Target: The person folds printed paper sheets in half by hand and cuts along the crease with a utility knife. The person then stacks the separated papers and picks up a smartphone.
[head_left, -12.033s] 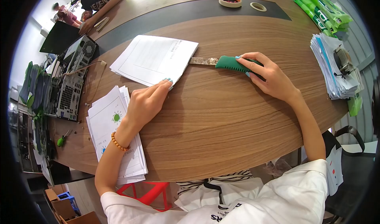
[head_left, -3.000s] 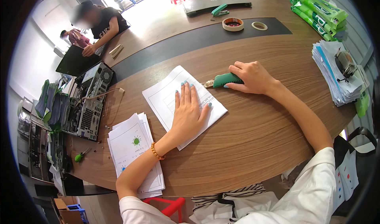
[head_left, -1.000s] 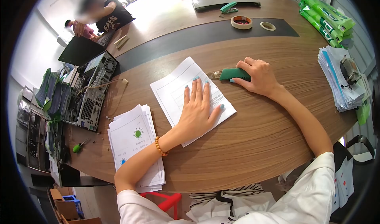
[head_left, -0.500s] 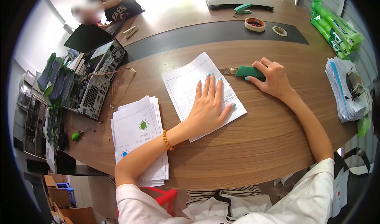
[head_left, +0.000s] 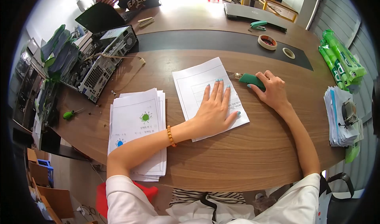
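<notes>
Left hand (head_left: 213,111), fingers spread, presses the paper (head_left: 198,78) onto the worktop (head_left: 237,156), presumably to steady it; right hand (head_left: 273,90) has its fingers round the green cutter (head_left: 251,80).

The wood-grain counter (head_left: 221,160) is inset with a dark strip (head_left: 190,40). On its surface are placed printed sheets (head_left: 188,87), a stack of printed pages (head_left: 134,105), an opened computer chassis (head_left: 107,68), a screwdriver (head_left: 69,115), two tape rolls (head_left: 266,46), a stapler (head_left: 259,23), a closed laptop (head_left: 253,16) and green packs (head_left: 343,62).
</notes>
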Motion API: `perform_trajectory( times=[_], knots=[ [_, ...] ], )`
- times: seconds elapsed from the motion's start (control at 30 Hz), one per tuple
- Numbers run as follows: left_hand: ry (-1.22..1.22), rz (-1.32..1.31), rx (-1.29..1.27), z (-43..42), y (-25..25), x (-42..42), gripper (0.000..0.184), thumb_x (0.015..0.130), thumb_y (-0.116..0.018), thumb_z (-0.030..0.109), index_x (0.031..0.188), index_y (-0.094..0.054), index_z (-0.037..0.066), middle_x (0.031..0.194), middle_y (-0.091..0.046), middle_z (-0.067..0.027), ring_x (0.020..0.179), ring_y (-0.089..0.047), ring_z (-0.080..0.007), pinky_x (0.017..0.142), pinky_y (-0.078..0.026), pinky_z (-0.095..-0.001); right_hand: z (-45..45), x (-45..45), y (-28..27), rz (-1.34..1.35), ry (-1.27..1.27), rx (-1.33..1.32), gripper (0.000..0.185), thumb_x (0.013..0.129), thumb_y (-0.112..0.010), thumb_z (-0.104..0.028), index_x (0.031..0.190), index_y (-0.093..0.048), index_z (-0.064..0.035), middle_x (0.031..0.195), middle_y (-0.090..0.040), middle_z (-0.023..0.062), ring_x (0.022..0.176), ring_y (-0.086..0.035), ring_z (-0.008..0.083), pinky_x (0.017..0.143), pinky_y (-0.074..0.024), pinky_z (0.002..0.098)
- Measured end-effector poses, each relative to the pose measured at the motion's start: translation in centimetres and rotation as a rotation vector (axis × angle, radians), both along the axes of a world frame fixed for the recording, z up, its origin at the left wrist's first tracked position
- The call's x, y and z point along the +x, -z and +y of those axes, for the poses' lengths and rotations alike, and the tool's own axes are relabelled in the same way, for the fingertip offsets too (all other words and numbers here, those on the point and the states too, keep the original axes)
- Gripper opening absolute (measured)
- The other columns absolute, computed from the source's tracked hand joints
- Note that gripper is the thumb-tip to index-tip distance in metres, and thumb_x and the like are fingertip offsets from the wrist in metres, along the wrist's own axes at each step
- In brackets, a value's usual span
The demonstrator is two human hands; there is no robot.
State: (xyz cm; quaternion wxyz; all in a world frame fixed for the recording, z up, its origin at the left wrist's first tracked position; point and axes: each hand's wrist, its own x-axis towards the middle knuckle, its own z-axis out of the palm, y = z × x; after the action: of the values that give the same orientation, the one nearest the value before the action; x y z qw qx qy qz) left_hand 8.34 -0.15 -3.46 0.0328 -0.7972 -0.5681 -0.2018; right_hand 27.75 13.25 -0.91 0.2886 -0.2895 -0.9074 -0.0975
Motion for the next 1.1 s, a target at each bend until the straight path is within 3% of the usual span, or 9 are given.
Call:
perform_trajectory(
  times=[0.47, 0.57, 0.63, 0.67, 0.73, 0.77, 0.87, 0.97, 1.1],
  knots=[
    [-0.027, -0.033, 0.025, -0.1, -0.3, -0.2, 0.065, 0.090, -0.045, 0.038, 0.127, -0.034, -0.014, 0.131, -0.032, -0.0375, 0.129, -0.026, -0.0472, 0.106, -0.020, -0.0521, -1.3, -0.2, -0.7, -0.024, -0.006, 0.090, 0.031, 0.074, -0.070, -0.031, 0.091, -0.059, -0.0088, 0.076, -0.053, 0.0050, 0.059, -0.056, 0.0236, 0.053, -0.0448, 0.0346],
    [-0.046, -0.074, -0.034, 0.5, -1.7, -0.7, 0.060, 0.087, -0.050, 0.035, 0.126, -0.039, -0.010, 0.131, -0.036, -0.0329, 0.127, -0.030, -0.0435, 0.106, -0.023, -0.0483, -1.2, -0.2, -0.3, 0.010, -0.025, 0.069, 0.031, 0.075, -0.068, -0.035, 0.087, -0.058, -0.0082, 0.072, -0.052, 0.0045, 0.059, -0.056, 0.0210, 0.050, -0.0441, 0.0323],
    [-0.042, -0.356, -0.298, 0.8, -3.8, -1.4, 0.059, 0.085, -0.055, 0.033, 0.125, -0.040, -0.007, 0.132, -0.036, -0.0294, 0.126, -0.032, -0.0408, 0.107, -0.023, -0.0458, -1.1, 0.0, -0.5, -0.003, -0.073, 0.020, 0.031, 0.074, -0.069, -0.034, 0.086, -0.058, -0.0079, 0.072, -0.052, 0.0049, 0.059, -0.056, 0.0208, 0.050, -0.0449, 0.0326],
    [-0.043, -0.356, -0.295, 1.0, -3.5, -1.7, 0.059, 0.085, -0.055, 0.033, 0.125, -0.040, -0.007, 0.132, -0.036, -0.0294, 0.126, -0.032, -0.0408, 0.107, -0.023, -0.0458, -1.1, 0.1, -0.8, -0.021, -0.120, -0.025, 0.031, 0.074, -0.069, -0.034, 0.085, -0.058, -0.0075, 0.073, -0.052, 0.0052, 0.059, -0.056, 0.0206, 0.050, -0.0456, 0.0328],
    [-0.132, -0.136, 0.136, 1.6, -1.9, -2.3, 0.063, 0.084, -0.058, 0.033, 0.128, -0.036, -0.007, 0.133, -0.035, -0.0278, 0.127, -0.032, -0.0384, 0.107, -0.022, -0.0455, -1.3, 0.1, -1.6, -0.045, -0.170, -0.015, 0.031, 0.074, -0.069, -0.033, 0.084, -0.058, -0.0068, 0.074, -0.052, 0.0055, 0.060, -0.057, 0.0206, 0.050, -0.0461, 0.0331],
    [-0.205, -0.005, 0.139, 1.9, -1.1, -2.6, 0.069, 0.087, -0.051, 0.038, 0.133, -0.028, -0.008, 0.138, -0.029, -0.0272, 0.132, -0.025, -0.0363, 0.109, -0.017, -0.0449, -1.4, 0.1, -1.8, -0.067, -0.216, -0.010, 0.030, 0.073, -0.070, -0.033, 0.082, -0.058, -0.0061, 0.075, -0.052, 0.0059, 0.060, -0.057, 0.0205, 0.050, -0.0467, 0.0333],
    [-0.212, 0.003, -0.048, 2.3, 0.3, -3.1, 0.076, 0.089, -0.042, 0.046, 0.135, -0.023, -0.011, 0.142, -0.023, -0.0283, 0.136, -0.018, -0.0353, 0.110, -0.012, -0.0467, -2.0, -0.3, -1.7, -0.106, -0.193, -0.035, 0.030, 0.073, -0.070, -0.031, 0.079, -0.058, -0.0049, 0.075, -0.051, 0.0059, 0.060, -0.056, 0.0203, 0.049, -0.0465, 0.0327],
    [-0.220, 0.025, -0.078, 2.3, 0.3, -3.0, 0.077, 0.090, -0.035, 0.049, 0.137, -0.019, -0.011, 0.144, -0.019, -0.0277, 0.137, -0.013, -0.0353, 0.110, -0.009, -0.0474, -3.7, -0.9, -1.4, -0.091, -0.090, -0.043, 0.031, 0.073, -0.070, -0.032, 0.079, -0.058, -0.0046, 0.075, -0.050, 0.0055, 0.062, -0.056, 0.0196, 0.047, -0.0459, 0.0315],
    [-0.220, 0.031, -0.059, 2.2, 0.3, -3.1, 0.077, 0.090, -0.036, 0.048, 0.136, -0.020, -0.011, 0.144, -0.020, -0.0273, 0.137, -0.014, -0.0350, 0.110, -0.009, -0.0479, -4.5, -0.7, -0.9, -0.064, -0.030, 0.032, 0.032, 0.073, -0.070, -0.034, 0.078, -0.057, -0.0043, 0.077, -0.049, 0.0060, 0.066, -0.055, 0.0187, 0.046, -0.0454, 0.0306]
  ],
)
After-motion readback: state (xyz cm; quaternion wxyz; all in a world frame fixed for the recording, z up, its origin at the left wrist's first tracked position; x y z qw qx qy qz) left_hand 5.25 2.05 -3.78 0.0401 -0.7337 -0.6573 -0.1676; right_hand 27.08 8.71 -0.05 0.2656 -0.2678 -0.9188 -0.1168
